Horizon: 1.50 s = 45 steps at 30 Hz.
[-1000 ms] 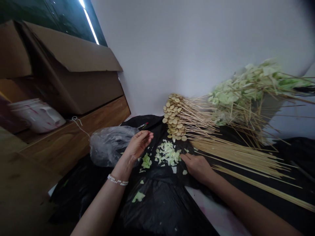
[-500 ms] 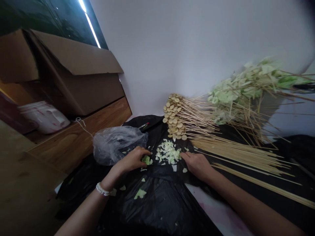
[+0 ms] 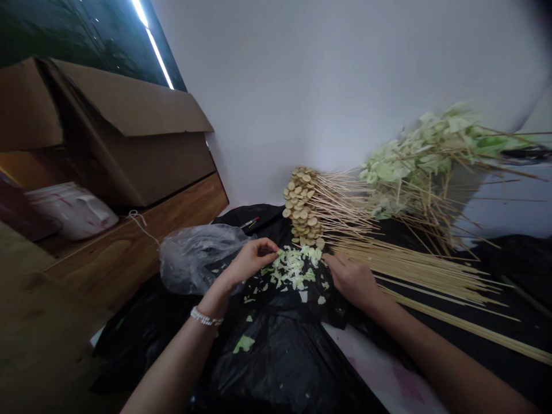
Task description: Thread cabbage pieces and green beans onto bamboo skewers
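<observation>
Small pale-green cabbage pieces (image 3: 293,269) lie heaped on a black plastic sheet (image 3: 276,345) between my hands. My left hand (image 3: 250,261), with a beaded bracelet at its wrist, is at the heap's left edge. Its thumb and forefinger come together there, and what they pinch is too small to make out. On the right side of the heap, my right hand (image 3: 351,279) has its fingers closed at the sheet, which appears pinched under the fingertips. A larger cabbage scrap (image 3: 244,344) lies nearer to me.
Skewered round slices (image 3: 302,201) are stacked behind the heap. Bare wooden sticks (image 3: 422,273) lie at right, below skewered cabbage leaves (image 3: 409,155). A clear plastic bag (image 3: 194,256), a pen (image 3: 249,222), a cardboard box (image 3: 142,161) and a white container (image 3: 75,210) are at left.
My left hand has moved up and right, off the green cabbage piece, to the heap. My right hand has shifted slightly up and right. Cabbage pieces sit closer to the slices.
</observation>
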### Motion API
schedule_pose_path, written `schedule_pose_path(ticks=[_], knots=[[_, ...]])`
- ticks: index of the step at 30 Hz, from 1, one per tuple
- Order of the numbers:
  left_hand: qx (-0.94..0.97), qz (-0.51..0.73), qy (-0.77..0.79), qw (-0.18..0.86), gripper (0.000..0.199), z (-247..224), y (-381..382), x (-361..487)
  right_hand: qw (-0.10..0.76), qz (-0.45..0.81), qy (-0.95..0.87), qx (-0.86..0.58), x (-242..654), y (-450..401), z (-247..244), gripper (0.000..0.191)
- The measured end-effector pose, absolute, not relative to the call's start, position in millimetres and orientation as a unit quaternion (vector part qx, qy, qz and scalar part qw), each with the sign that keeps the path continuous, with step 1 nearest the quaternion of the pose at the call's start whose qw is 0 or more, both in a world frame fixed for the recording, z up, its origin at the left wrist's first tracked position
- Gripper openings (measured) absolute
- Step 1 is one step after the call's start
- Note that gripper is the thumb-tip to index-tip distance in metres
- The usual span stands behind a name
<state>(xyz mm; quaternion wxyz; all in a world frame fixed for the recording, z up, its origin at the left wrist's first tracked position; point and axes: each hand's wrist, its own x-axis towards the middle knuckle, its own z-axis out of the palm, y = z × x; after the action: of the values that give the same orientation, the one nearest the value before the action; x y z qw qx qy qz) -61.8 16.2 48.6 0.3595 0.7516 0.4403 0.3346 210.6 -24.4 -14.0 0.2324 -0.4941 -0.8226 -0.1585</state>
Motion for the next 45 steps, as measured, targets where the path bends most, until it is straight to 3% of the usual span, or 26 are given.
schedule_pose_path(ticks=[5,9,45], knots=[[0.527,0.485,0.438,0.543,0.032,15,29,-24,0.228,-0.164,-0.815,-0.507,212,-22,-16,0.03],[0.443,0.512,0.45,0.583,0.04,-9,31,-23,0.231,-0.163,-0.816,-0.505,211,-22,-17,0.03],[0.466,0.584,0.451,0.488,0.031,-9,23,-22,0.186,-0.108,-0.834,-0.509,197,-32,-13,0.03]])
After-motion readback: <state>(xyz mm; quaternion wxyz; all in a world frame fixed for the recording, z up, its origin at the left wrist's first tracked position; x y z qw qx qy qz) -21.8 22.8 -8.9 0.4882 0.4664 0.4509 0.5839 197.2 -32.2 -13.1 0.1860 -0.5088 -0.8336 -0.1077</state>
